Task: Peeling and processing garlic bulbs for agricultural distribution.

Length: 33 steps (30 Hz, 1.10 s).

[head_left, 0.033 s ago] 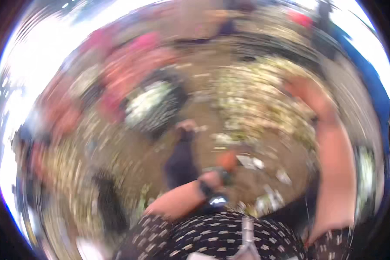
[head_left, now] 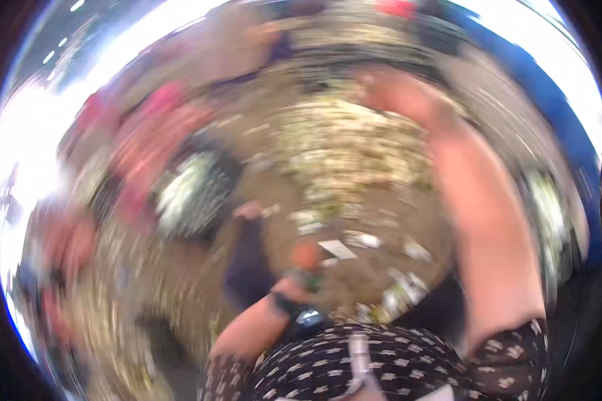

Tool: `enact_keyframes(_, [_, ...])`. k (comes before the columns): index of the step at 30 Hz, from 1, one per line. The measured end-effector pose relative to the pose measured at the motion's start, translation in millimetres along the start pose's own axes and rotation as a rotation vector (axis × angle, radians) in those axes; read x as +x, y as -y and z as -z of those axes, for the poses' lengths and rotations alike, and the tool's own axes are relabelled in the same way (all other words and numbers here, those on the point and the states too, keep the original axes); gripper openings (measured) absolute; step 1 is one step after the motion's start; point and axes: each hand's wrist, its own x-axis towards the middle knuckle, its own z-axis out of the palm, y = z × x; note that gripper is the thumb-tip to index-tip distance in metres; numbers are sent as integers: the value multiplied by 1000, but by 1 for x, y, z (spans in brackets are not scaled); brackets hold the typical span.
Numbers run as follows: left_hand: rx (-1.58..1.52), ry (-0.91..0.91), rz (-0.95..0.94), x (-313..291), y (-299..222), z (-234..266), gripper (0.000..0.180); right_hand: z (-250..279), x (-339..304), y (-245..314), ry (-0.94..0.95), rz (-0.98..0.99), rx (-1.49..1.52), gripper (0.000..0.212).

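Observation:
My left hand [head_left: 297, 285], with a dark watch on its wrist, is low over the brown ground near my lap. Its fingers look curled around something orange [head_left: 306, 255] whose kind is lost in the blur. A bit of green shows beside it. My right arm stretches far forward, and my right hand [head_left: 381, 90] is at the far edge of a heap of small pale yellow-green produce pieces [head_left: 354, 150]. Motion smears its fingers, so I cannot see whether it holds anything.
A dark basket or bag of whitish produce [head_left: 190, 194] stands left of the heap, near people in pink and red [head_left: 150, 140]. White scraps [head_left: 364, 239] lie before me. A dark-clad foot [head_left: 247, 257] is near my left hand. A blue sheet [head_left: 515, 73] hangs at right.
The whole view has swung, so most things sit further left in the picture. My right hand has moved from the heap's right side to its far edge. My left hand stays low.

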Motion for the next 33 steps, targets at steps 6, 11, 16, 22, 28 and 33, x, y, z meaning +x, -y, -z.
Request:
enact_keyframes(6, [150, 221, -11, 16, 7, -25, 22, 94, -61, -21, -211, -73, -104, 31])
enact_keyframes(11, [267, 174, -27, -2, 32, 5, 20, 90, -33, 3, -245, -23, -138, 32])
enact_keyframes(16, [458, 102, 48, -34, 55, 29, 19, 35, 40, 32, -163, 158, -84, 32])
enact_keyframes(22, [598, 201, 66, 27, 53, -46, 19, -16, 46, 10, -53, 72, -67, 33])
enact_keyframes(28, [678, 241, 169, 25, 58, -53, 19, -45, 33, -10, 102, 12, -50, 34])
enact_keyframes(33, [711, 332, 96, 31, 22, -43, 20, -29, 20, -24, 48, -29, -36, 35])
